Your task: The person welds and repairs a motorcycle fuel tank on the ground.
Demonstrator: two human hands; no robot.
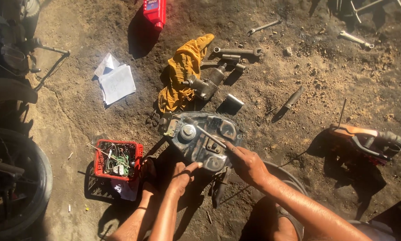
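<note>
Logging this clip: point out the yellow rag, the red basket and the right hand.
yellow rag (181,71), head view, middle of the cloth.
red basket (98,159), head view, left rim.
right hand (248,165), head view, back of the hand.

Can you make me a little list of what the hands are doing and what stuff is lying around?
Place: bare dirt ground
Left hand: resting on the grey engine cover
Right hand: holding a thin metal tool against the cover
Behind the cover: yellow rag, wrenches
Left of it: red basket of wires, white papers
Top: red bottle

Harsh, bright sunlight casts deep, sharp shadows; highlights glare, left edge falls dark.
</note>
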